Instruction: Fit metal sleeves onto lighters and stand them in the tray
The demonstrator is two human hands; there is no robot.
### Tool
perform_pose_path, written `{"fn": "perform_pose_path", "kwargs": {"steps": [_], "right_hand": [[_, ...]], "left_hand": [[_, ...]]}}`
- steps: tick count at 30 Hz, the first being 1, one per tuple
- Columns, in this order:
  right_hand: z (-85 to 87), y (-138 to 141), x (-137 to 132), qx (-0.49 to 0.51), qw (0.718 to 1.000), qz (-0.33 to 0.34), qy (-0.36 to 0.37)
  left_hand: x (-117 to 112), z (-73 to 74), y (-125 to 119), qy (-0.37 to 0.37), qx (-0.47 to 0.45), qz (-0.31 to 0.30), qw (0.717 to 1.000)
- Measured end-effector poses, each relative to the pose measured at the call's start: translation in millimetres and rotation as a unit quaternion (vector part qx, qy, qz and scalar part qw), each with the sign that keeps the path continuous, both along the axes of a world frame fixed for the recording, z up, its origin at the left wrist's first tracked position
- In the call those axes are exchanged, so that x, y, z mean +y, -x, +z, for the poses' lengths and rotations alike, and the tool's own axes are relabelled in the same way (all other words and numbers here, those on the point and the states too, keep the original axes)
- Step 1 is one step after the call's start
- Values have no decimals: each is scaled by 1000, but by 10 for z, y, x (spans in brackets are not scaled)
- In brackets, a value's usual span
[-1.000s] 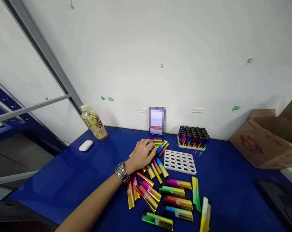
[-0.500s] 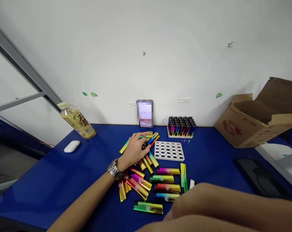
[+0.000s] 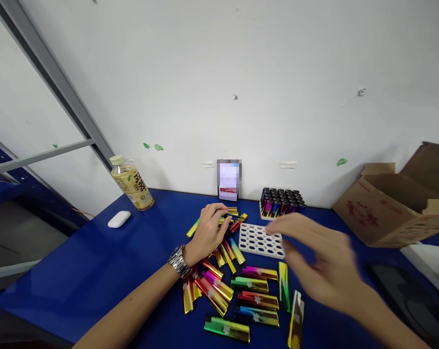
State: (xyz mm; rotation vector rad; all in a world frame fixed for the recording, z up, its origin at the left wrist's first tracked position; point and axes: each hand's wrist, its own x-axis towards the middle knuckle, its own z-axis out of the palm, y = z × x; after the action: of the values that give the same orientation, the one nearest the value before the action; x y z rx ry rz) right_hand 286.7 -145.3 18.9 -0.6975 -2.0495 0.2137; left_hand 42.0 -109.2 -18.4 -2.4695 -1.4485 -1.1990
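Watching from far off, I see the box (image 3: 372, 215) well right of the white tray (image 3: 261, 240). The right hand (image 3: 323, 264), spread and blurry, is by the tray's right edge. The left hand (image 3: 208, 230) curls left of it; I can't tell if it pinches anything. The tray's holes look bare. Behind it, a rack (image 3: 266, 217) packed with standing lighters (image 3: 283, 203) looks done. Many loose lighters (image 3: 258, 300), left and in front, seem undone.

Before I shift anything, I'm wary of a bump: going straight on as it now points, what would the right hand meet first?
The right hand would probably meet the white holed tray first; it overlaps the tray's right side in this view. Depth is unclear, so it might pass above.
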Motion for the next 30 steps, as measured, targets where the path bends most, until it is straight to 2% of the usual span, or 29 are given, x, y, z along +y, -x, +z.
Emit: {"fn": "perform_pose_path", "kwargs": {"steps": [1,3,6,10,12,14,16,20,23,30], "right_hand": [[69,76,66,-28,1000,-9,9],[98,228,167,-93,994,-46,38],[-38,428,281,-151,984,-56,70],[-153,543,383,-143,985,-11,92],[-153,501,418,-94,985,18,140],[-169,401,457,-14,975,33,220],[-229,275,507,85,953,30,288],[-409,88,621,254,898,25,360],[-481,45,680,323,865,24,384],[-502,8,714,379,853,-5,359]], "left_hand": [[-20,15,-20,-6,-12,-6,1000],[-67,42,-73,-20,-35,-22,999],[-145,69,-162,-45,-64,-49,996],[-206,81,-211,-73,-65,-77,992],[-195,87,-172,-56,-48,-78,994],[-148,89,-83,-32,-39,-62,997],[-65,74,49,-23,-40,-30,998],[134,-17,359,-22,-39,54,998],[236,-105,537,-15,-32,98,995],[293,-206,634,5,-31,129,991]]}}
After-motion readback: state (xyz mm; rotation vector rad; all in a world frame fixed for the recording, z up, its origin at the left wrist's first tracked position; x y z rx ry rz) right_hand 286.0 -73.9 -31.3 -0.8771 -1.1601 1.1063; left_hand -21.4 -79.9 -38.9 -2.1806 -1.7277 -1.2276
